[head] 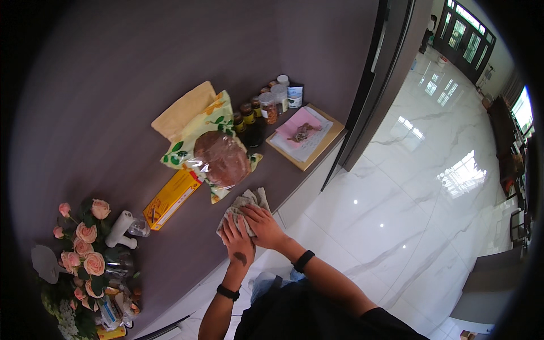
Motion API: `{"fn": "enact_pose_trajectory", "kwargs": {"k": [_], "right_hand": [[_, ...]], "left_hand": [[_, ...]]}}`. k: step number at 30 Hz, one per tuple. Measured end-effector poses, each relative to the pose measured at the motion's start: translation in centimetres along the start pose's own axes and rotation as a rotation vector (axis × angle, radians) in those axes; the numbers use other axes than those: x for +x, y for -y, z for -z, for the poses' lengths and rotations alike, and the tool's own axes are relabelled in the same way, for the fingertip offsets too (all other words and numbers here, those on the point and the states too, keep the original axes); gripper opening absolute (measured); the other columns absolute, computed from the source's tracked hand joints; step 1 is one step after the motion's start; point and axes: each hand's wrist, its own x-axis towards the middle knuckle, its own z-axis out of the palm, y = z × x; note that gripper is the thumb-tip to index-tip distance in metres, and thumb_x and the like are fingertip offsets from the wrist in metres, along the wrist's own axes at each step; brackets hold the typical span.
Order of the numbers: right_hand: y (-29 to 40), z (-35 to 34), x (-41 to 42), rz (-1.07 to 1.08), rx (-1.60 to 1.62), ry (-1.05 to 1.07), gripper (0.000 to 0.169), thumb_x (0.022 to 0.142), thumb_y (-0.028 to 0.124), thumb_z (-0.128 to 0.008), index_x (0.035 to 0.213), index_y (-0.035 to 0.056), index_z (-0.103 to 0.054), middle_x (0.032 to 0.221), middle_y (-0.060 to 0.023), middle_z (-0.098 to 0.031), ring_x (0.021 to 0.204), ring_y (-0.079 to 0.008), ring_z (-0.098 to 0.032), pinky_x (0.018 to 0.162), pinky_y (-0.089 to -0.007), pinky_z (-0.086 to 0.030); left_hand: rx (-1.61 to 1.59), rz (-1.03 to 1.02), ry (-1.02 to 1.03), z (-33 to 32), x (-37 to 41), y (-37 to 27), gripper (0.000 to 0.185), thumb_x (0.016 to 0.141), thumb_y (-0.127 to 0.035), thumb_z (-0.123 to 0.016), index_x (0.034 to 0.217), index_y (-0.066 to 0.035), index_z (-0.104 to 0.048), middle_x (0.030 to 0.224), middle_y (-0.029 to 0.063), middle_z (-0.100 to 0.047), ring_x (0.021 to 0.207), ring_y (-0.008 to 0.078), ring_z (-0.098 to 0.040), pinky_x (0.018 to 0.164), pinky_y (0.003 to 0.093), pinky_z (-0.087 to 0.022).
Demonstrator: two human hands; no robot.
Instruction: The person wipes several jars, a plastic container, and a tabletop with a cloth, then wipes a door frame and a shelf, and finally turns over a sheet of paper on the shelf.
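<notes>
A crumpled grey-beige cloth (255,198) lies at the front edge of a dark countertop (178,255). My left hand (238,240) grips the cloth from above near its left end. Close beside it, my right hand (265,227) has its fingers spread over the right part of the same cloth. Just beyond the cloth is a clear-fronted bag (223,159) with a green leaf print, with a brown round item inside. A yellow box (173,199) lies to the left of that bag. The undersides of both hands are hidden.
Pink roses (93,263) and a white handheld device (121,229) stand at left. Jars (268,108), dark bottles (247,114), a brown paper packet (187,110) and papers (293,142) occupy the back and right. A door frame (378,97) borders the tiled floor (374,238). A person (428,34) stands far off.
</notes>
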Motion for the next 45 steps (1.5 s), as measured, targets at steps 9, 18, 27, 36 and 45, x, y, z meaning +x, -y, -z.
{"fn": "enact_pose_trajectory", "kwargs": {"k": [9,18,27,36,45], "right_hand": [[-3.6,2.7,0.6,-0.048,-0.027,-0.022,0.066,0.067,0.019,-0.071,0.128,0.0006,-0.056,0.14,-0.0143,-0.051,0.139,-0.0322,-0.039,0.114,-0.0441,-0.031],[-6.7,4.0,-1.8,0.007,0.033,-0.049,0.057,0.066,0.02,-0.074,0.118,0.0025,-0.06,0.125,-0.0138,-0.057,0.124,-0.0331,-0.049,0.105,-0.0444,-0.039],[-22.3,21.7,-6.4,-0.376,0.314,0.324,0.044,0.073,0.021,-0.073,0.111,0.0049,-0.059,0.105,-0.0179,-0.063,0.102,-0.0406,-0.059,0.091,-0.0475,-0.048],[-37.6,37.9,-15.2,-0.819,0.564,-0.285,0.048,0.071,0.012,-0.075,0.116,0.0032,-0.061,0.1,-0.0154,-0.07,0.093,-0.0239,-0.066,0.084,-0.0372,-0.052],[-50.9,55.0,-11.3,-0.528,0.286,-0.634,0.045,0.07,0.007,-0.075,0.114,0.0034,-0.062,0.115,-0.0174,-0.065,0.107,-0.0301,-0.063,0.093,-0.0375,-0.05]], "left_hand": [[-0.057,0.078,0.079,-1.5,3.8,-2.7,0.087,0.08,-0.019,-0.068,0.152,-0.007,-0.021,0.158,0.023,-0.02,0.14,0.0491,-0.025,0.114,0.0646,-0.019],[-0.344,0.146,-0.263,-4.1,3.8,-6.8,0.06,0.077,-0.036,-0.075,0.121,-0.002,-0.05,0.127,0.0219,-0.051,0.119,0.0465,-0.045,0.102,0.0575,-0.031],[-0.773,-0.037,0.022,-7.7,15.0,-25.1,0.055,0.062,0.005,-0.078,0.111,-0.005,-0.053,0.118,0.0163,-0.053,0.112,0.0372,-0.048,0.098,0.0463,-0.038],[-0.74,-0.571,0.237,-12.5,31.4,-45.4,0.059,0.072,-0.017,-0.082,0.126,-0.016,-0.058,0.131,0.0121,-0.053,0.124,0.0362,-0.047,0.104,0.0505,-0.036],[-0.723,-0.747,-0.025,-11.4,47.9,-62.1,0.055,0.072,0.003,-0.073,0.124,-0.013,-0.063,0.132,0.0126,-0.053,0.124,0.0381,-0.048,0.105,0.0508,-0.038]]}}
